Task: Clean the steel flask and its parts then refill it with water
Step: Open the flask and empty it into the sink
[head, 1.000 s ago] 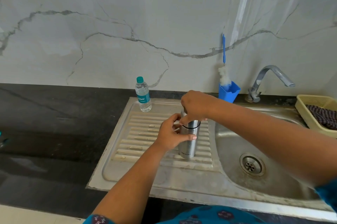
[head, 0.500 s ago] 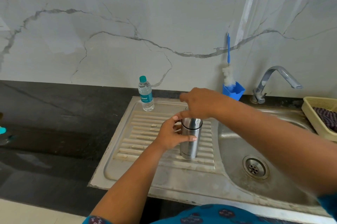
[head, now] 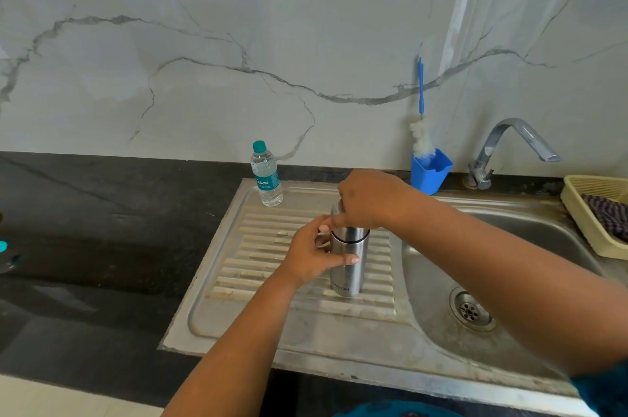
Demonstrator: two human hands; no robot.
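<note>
The steel flask (head: 346,263) stands upright on the ribbed drainboard (head: 265,246) beside the sink bowl (head: 509,246). The left hand (head: 311,255) wraps its fingers round the body to steady it, while the right hand (head: 370,200) clamps the cap, apparently to twist it.

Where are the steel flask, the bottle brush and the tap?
steel flask (head: 347,267): head view, on its bare steel body below the dark band.
bottle brush (head: 420,141): head view, on its white bristle head above the blue cup.
tap (head: 509,126): head view, on the spout's curved top.
</note>
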